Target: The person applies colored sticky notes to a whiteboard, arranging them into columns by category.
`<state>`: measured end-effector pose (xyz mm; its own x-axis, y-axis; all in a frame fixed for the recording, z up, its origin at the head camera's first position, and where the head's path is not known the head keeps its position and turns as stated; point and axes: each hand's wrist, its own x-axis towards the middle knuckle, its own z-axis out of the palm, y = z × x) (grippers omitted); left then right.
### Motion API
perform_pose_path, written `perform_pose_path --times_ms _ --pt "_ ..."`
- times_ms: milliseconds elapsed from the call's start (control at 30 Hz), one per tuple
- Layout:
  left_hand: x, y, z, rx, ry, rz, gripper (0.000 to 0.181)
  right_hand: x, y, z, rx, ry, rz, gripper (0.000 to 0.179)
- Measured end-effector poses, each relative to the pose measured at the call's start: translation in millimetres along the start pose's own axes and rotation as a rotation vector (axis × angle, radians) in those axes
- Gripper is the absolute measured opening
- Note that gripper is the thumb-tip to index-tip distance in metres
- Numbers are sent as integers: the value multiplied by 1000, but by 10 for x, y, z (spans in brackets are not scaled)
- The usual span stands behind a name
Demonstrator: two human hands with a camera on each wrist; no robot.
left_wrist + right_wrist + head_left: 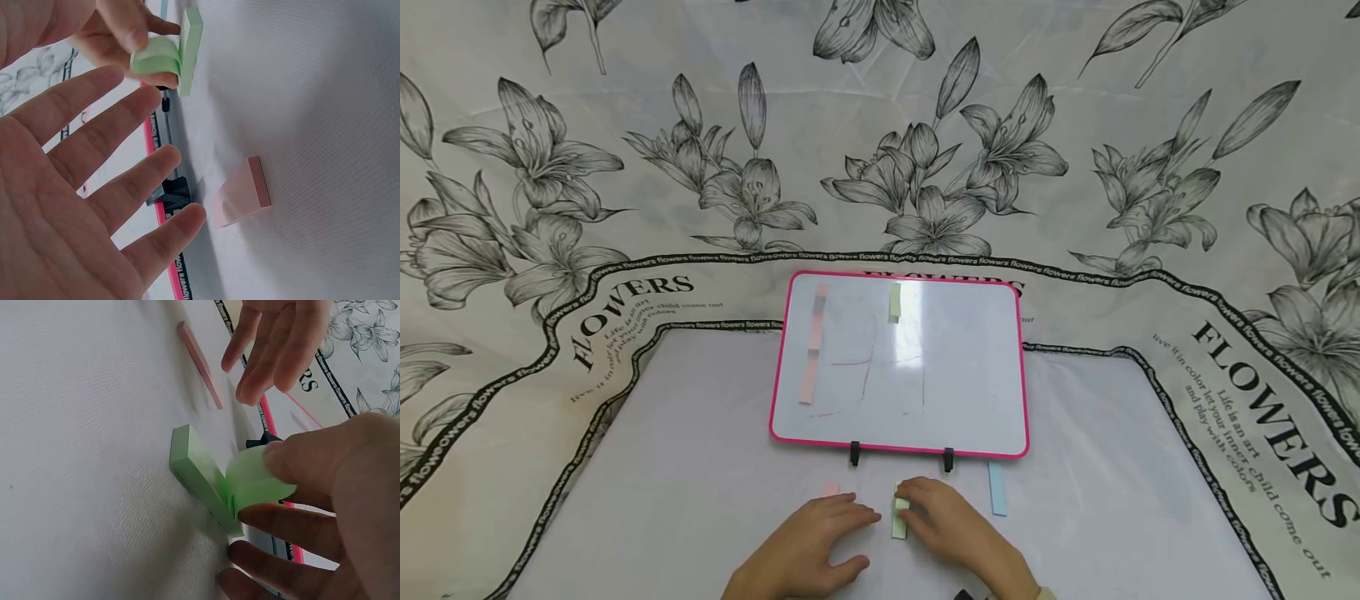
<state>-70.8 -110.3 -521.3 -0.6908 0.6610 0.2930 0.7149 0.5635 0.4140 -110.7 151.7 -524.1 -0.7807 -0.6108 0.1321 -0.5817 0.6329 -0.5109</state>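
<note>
In the head view my right hand [958,521] is over a narrow green sticky note pad [898,528] on the white cloth. Between thumb and fingers it pinches the pad's top sheet [253,478], which bends up in a curl while one end still meets the pad. My left hand [808,546] hovers to the left with fingers spread, holding nothing. Close past its fingertips lies a pink sticky note pad [240,195], partly covered by that hand in the head view.
Behind the hands a pink-rimmed whiteboard [973,392] leans on black clips [948,460]. Pink strips [808,379] run down its left side, a green strip [894,302] sits near the top, and faint red lines mark it. A blue sticky note pad [997,490] lies to the right.
</note>
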Motion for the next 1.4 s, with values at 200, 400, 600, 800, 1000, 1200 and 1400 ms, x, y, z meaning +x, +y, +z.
perform_pose_path --times_ms 200,400,600,800,1000,1200,1400 --pt "5 -4 4 8 8 8 41 71 5 16 19 66 8 13" --pt "0 -6 -2 -1 -24 -22 41 106 -4 21 111 136 38 7" --pt "10 -17 9 -14 -44 -37 41 121 50 71 274 185 155 17" --pt "6 -12 8 -11 -31 -28 41 128 113 110 358 161 234 13" --pt "8 -18 9 -20 -26 -25 41 121 145 124 466 105 313 19" --pt "13 -27 40 -37 -42 -28 41 125 154 136 594 71 320 16" --pt "-16 -47 62 -10 -23 -14 41 135 135 93 597 51 290 22"
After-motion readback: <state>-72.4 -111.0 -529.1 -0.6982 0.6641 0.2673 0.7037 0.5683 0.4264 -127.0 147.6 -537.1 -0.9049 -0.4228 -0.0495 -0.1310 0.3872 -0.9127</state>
